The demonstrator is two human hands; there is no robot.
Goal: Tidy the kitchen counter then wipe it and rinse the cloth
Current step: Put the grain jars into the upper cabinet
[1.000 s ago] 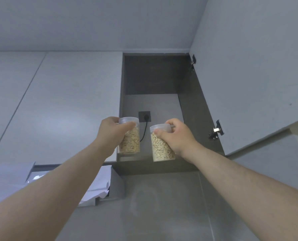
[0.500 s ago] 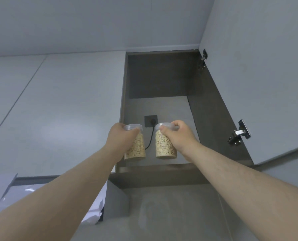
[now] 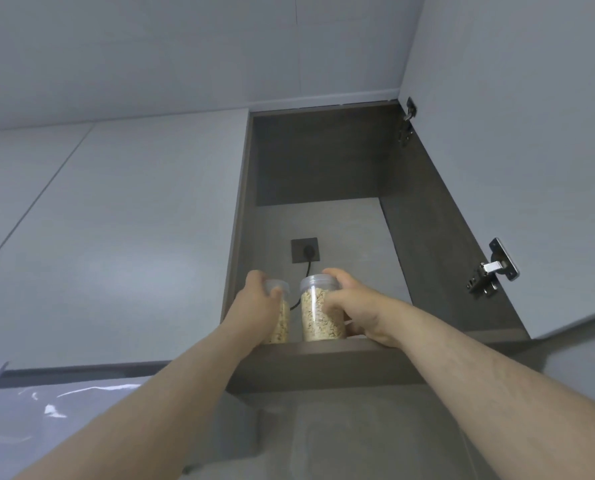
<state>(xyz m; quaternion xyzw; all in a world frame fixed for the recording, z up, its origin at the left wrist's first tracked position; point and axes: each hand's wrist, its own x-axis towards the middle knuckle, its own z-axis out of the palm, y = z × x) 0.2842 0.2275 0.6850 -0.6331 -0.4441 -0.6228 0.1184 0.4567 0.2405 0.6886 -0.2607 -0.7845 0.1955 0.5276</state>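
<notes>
- Two clear plastic jars of pale oat-like flakes stand upright at the front edge of the shelf (image 3: 324,362) inside an open wall cabinet (image 3: 438,244), towards its left side.
- The left jar (image 3: 283,322) and the right jar (image 3: 322,317) sit just beside each other with a narrow gap between them. Both have their clear lids on.
- The left hand (image 3: 254,306) grips the left jar from its left side, fingers curled round the lid and upper body and hiding much of it.
- The right hand (image 3: 355,306) grips the right jar from its right side, thumb across the front of the body and fingers round the lid rim.
- Both jar bottoms meet the shelf's front edge. Whether the hands still carry any of the weight cannot be told.
- Behind the jars a dark socket (image 3: 304,250) is set in the cabinet's back wall, with a black cable (image 3: 308,271) running down from it between the jars.
- The cabinet door (image 3: 514,133) stands open at the right, carrying a lower hinge (image 3: 490,271) and an upper hinge (image 3: 407,123).
- To the left of the opening are closed pale cabinet fronts (image 3: 116,220).
- At the lower left lies something wrapped in shiny white plastic (image 3: 64,410).
</notes>
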